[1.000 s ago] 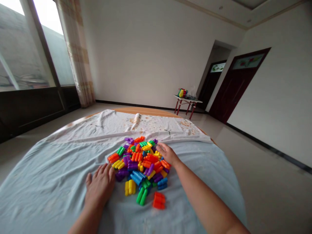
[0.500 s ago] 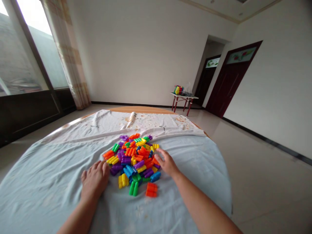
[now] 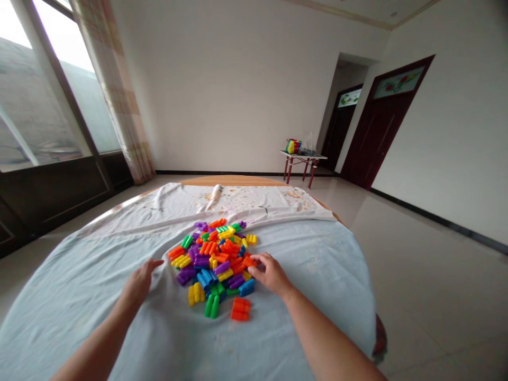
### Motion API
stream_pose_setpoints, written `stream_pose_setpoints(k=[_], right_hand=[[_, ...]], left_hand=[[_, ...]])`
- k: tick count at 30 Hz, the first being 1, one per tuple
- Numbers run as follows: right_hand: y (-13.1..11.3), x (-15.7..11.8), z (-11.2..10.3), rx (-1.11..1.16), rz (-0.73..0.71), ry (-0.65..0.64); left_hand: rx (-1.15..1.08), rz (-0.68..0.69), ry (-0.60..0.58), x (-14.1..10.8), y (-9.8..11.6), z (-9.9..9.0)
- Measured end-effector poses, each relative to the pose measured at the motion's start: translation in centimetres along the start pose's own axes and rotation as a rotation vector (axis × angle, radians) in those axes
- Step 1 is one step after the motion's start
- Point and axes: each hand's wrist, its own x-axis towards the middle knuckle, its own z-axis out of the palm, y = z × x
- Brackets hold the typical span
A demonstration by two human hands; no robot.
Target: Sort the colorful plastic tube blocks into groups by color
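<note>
A heap of multicoloured plastic interlocking blocks (image 3: 212,259) lies in the middle of a pale blue cloth (image 3: 79,296). My right hand (image 3: 270,273) rests against the heap's near right side, its fingertips on orange and purple blocks. It holds nothing that I can see. My left hand (image 3: 138,281) lies on the cloth a little left of the heap, with its fingers spread and not touching any block. Nearer me are separate clusters: yellow blocks (image 3: 193,295), green blocks (image 3: 211,306), and orange blocks (image 3: 240,309). Blue blocks (image 3: 246,287) sit just below my right fingers.
A stained white cloth (image 3: 246,203) covers the far part of the round wooden table (image 3: 228,180). A small red-legged table (image 3: 304,156) with bags on it stands by the far wall. Dark doors (image 3: 381,121) are at right, curtained windows (image 3: 51,84) at left.
My left hand has slid left, away from the heap, onto the cloth. My right hand has shifted toward the heap's near side. The view has swung slightly.
</note>
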Motion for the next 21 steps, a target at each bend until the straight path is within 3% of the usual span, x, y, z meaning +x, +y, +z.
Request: stream_pose_setpoints(k=[4, 10, 12, 17, 21], right_hand=[[-0.5, -0.3, -0.2, 0.030, -0.017, -0.069], [-1.8, -0.5, -1.9, 0.221, 0.061, -0.352], [-1.5, -0.3, -2.2, 0.218, 0.074, -0.289], [0.9, 0.3, -2.5, 0.120, 0.174, 0.037], [1.1, 0.5, -2.7, 0.084, 0.252, 0.105]], left_hand=[[-0.139, -0.006, 0.060, -1.6, 1.4, 0.8], [-0.258, 0.051, 0.080, -6.1, 4.7, 2.9], [-0.205, 0.069, 0.087, -7.4, 5.5, 2.8], [-0.029, 0.082, 0.066, -9.5, 6.6, 2.5], [0.002, 0.220, 0.045, -10.1, 7.7, 2.2]])
